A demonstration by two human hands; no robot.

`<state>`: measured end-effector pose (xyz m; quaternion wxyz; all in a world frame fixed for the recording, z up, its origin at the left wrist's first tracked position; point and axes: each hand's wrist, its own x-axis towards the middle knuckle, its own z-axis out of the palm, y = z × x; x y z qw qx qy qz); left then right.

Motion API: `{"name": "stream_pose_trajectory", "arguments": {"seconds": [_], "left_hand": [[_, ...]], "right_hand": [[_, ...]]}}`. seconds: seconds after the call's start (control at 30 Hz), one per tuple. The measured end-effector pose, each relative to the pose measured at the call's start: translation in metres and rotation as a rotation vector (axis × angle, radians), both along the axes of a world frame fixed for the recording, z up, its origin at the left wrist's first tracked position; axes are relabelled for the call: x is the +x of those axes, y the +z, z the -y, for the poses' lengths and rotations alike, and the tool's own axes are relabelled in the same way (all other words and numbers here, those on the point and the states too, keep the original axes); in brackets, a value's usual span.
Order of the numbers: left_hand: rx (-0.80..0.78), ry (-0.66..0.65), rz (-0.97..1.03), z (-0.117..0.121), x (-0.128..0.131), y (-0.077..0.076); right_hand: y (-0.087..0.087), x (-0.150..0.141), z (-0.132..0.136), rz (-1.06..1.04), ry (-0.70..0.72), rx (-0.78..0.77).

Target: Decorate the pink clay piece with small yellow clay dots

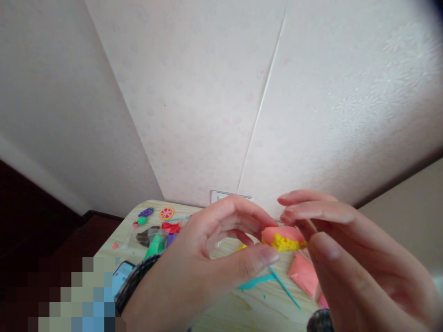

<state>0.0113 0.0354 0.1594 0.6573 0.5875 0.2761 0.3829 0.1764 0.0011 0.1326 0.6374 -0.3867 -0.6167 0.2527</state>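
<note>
A small lump of modelling clay [284, 237], smooth pink on top and rough, crumbly yellow below, is held up over the table between my two hands. My left hand [224, 249] grips its left end, thumb in front and fingers behind. At the right end is my right hand [360, 249], its thumb and a finger closed on the yellow edge while the upper fingers arch above the pink. Below them on the table lie a thin turquoise stick [285, 288], a flat turquoise tool [258, 280] and a bag of pink clay [304, 274].
On the table's left [107, 258] lie a purple grape-like piece [146, 212], a round red-and-yellow slice [166, 213], a green ball [142, 221] and bags of dark [148, 236], red [170, 228] and green clay [156, 246]. A phone [122, 273] sits near my left wrist. A wall [194, 115] stands behind.
</note>
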Motion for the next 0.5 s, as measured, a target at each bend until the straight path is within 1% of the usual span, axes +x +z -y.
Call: {"name": "stream_pose_trajectory", "arguments": {"seconds": [0.2, 0.3, 0.4, 0.5], "left_hand": [[0.038, 0.014, -0.004, 0.0014, -0.0018, -0.0001], [0.032, 0.006, 0.01, 0.0012, -0.0026, -0.0014], [-0.011, -0.036, 0.053, 0.0009, -0.004, -0.0025], [-0.076, -0.109, 0.182, 0.0004, -0.0055, -0.0025]], "right_hand": [[0.0008, -0.002, -0.001, 0.001, 0.024, -0.035], [-0.0007, -0.0011, -0.0004, -0.03, 0.027, -0.04], [-0.0031, 0.0023, 0.0006, -0.06, 0.029, -0.029], [-0.0038, 0.0044, 0.0008, -0.026, -0.018, -0.038]]}}
